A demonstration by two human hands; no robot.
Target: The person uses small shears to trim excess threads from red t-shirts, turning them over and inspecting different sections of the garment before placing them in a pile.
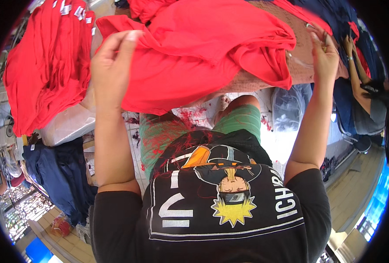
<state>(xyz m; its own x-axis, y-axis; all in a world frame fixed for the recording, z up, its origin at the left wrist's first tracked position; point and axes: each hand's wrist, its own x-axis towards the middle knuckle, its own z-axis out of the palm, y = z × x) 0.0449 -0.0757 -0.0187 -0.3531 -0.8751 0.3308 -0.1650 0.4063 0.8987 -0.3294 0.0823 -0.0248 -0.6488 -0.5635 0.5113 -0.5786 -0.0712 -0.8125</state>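
A red garment (190,52), seemingly a shirt, lies spread over the brown-covered work surface (301,48) and hangs over its near edge toward my lap. My left hand (113,63) is at its left end, thumb and fingers closed on a fold of the cloth. To the right of the garment, my right hand (326,52) is raised off the cloth with its fingers curled. A small shiny tool (309,26) shows at those fingertips, too small and blurred to name for certain.
Red garments with white labels (49,61) are heaped at the left. Dark blue cloth (60,175) hangs below them. Red thread scraps (166,136) litter my lap and the floor. A clear plastic bag (288,107) stands under the surface. Another person's arm (356,79) works at the far right.
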